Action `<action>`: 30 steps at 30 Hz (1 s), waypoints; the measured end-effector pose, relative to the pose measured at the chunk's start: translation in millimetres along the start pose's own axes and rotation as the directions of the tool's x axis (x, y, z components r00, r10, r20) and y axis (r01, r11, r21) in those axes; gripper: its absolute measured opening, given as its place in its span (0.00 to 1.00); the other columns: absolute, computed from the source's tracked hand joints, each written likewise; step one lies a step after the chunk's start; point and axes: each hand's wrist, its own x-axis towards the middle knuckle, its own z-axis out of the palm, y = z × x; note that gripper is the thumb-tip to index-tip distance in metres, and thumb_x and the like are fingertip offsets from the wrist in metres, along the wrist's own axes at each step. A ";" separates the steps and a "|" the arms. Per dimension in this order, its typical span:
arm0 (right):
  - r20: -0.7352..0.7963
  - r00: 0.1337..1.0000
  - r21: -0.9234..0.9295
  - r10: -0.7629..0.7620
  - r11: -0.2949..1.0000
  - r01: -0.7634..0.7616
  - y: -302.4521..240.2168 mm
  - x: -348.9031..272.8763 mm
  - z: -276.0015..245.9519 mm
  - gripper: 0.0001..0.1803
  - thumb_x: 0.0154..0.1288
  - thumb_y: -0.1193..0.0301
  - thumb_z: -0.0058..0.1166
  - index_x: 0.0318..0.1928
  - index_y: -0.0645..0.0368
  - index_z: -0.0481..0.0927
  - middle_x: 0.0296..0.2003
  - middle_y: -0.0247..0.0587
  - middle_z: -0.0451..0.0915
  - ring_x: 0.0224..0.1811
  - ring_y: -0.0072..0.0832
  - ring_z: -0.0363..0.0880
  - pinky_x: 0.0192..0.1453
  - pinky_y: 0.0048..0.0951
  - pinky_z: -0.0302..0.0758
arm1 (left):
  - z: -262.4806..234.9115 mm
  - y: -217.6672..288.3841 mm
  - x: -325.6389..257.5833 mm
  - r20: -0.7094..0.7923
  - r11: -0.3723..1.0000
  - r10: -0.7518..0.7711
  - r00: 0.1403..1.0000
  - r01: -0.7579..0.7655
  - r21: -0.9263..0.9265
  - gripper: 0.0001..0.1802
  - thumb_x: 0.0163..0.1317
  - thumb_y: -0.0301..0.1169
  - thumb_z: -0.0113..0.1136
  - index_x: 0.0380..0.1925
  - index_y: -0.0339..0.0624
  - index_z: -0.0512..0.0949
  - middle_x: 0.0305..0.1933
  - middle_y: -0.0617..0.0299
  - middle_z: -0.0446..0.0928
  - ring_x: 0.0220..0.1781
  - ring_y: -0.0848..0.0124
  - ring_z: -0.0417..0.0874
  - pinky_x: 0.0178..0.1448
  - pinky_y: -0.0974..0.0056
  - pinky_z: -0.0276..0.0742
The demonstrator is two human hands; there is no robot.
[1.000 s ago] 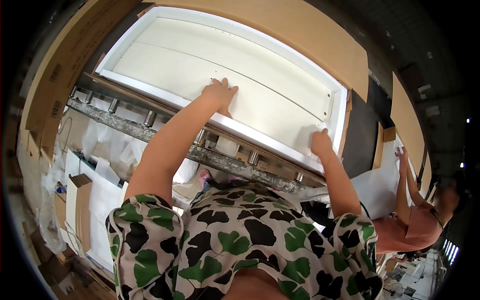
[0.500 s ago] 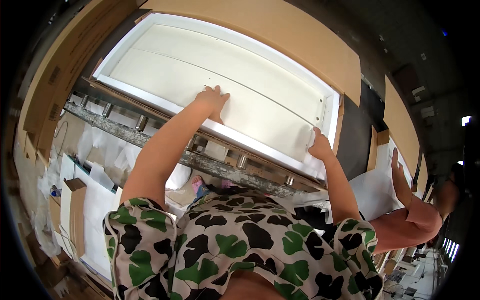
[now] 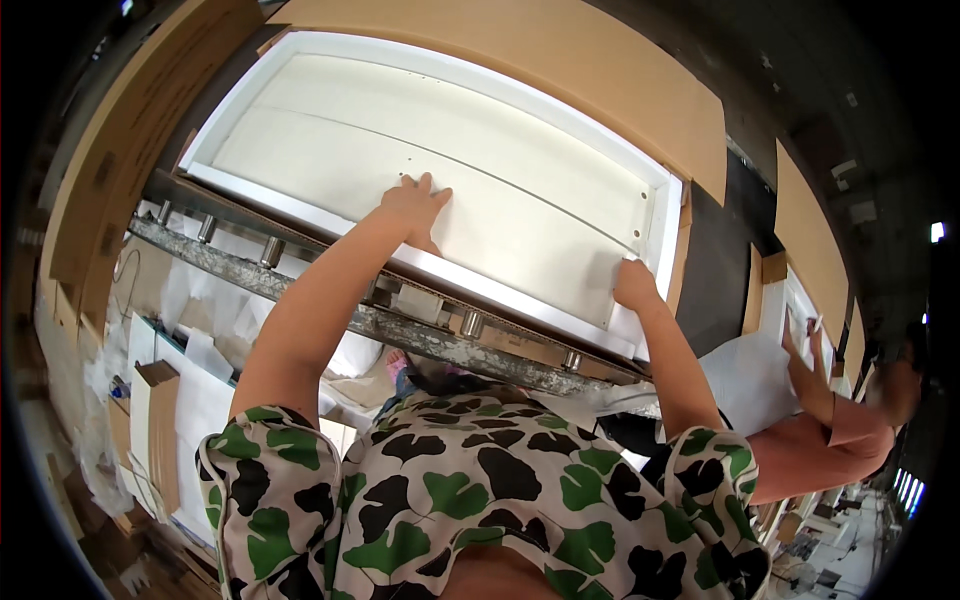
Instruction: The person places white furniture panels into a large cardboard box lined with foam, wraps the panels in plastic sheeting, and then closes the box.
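Observation:
Two long off-white panels (image 3: 440, 120) lie side by side inside an open carton, a thin dark seam running between them. Small holes dot the panels, larger ones near the right end. White edging (image 3: 490, 281) frames them all round. My left hand (image 3: 414, 212) rests on the nearer panel close to its front edge, fingers spread, holding nothing. At the panel's right end my right hand (image 3: 636, 284) is closed, its fingers curled down by the white edging. Whatever those fingertips grip, if anything, is hidden.
A tan cardboard flap (image 3: 560, 60) spreads behind the carton. Metal rollers (image 3: 272, 251) and a worn rail (image 3: 400, 328) run along the near side. Upright cardboard (image 3: 110, 150) stands at left. Another person (image 3: 830, 440) at right reaches into a second carton with white edging.
My right hand has curled its extended index finger in and now forms a fist at the same end. My left hand remains spread on the panel. The co-worker's hands have moved lower.

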 end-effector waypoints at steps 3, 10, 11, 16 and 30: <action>-0.090 0.983 0.267 -0.158 0.947 0.177 23.7 2.2 -2.3 0.19 0.47 0.76 0.46 0.42 0.73 0.72 0.39 0.62 0.75 0.45 0.51 0.74 0.52 0.39 0.71 | 8.4 -5.5 -2.8 -0.027 1.000 -0.012 1.000 0.011 -0.024 0.58 0.34 0.59 0.68 0.66 0.55 0.51 0.68 0.46 0.49 0.66 0.45 0.54 0.62 0.50 0.65; -0.102 0.951 0.266 -0.293 0.913 0.310 65.9 27.8 32.0 0.20 0.55 0.73 0.50 0.48 0.69 0.72 0.43 0.57 0.76 0.49 0.47 0.73 0.55 0.40 0.68 | 20.3 -33.8 -75.0 -0.654 0.736 -0.093 0.751 -0.391 -0.553 0.32 0.52 0.49 0.59 0.51 0.38 0.72 0.53 0.47 0.72 0.54 0.54 0.73 0.57 0.58 0.68; -0.167 0.956 0.287 -0.243 0.915 0.283 71.8 27.7 17.0 0.24 0.57 0.73 0.51 0.55 0.64 0.69 0.50 0.56 0.72 0.51 0.43 0.72 0.58 0.37 0.67 | 15.3 -27.0 -110.2 -0.656 0.644 -0.316 0.685 -0.353 -0.679 0.25 0.54 0.44 0.61 0.47 0.39 0.75 0.48 0.51 0.76 0.48 0.61 0.77 0.52 0.62 0.71; -0.460 0.840 0.545 -0.288 0.655 0.523 -60.3 -43.6 -110.0 0.17 0.64 0.76 0.44 0.53 0.66 0.71 0.42 0.47 0.77 0.42 0.32 0.76 0.47 0.28 0.73 | 174.1 -42.0 -232.3 -0.158 0.133 -0.987 0.019 -0.444 -0.886 0.11 0.58 0.31 0.58 0.38 0.36 0.78 0.32 0.61 0.80 0.35 0.75 0.79 0.39 0.71 0.73; 0.021 -0.029 0.451 -0.999 -0.016 0.892 -432.3 -198.0 92.8 0.11 0.54 0.73 0.54 0.40 0.60 0.76 0.35 0.46 0.77 0.40 0.44 0.74 0.44 0.36 0.72 | 460.9 128.3 -346.3 0.415 -0.272 -0.685 0.599 0.317 -0.908 0.18 0.54 0.45 0.56 0.37 0.43 0.78 0.39 0.47 0.78 0.43 0.51 0.77 0.48 0.54 0.71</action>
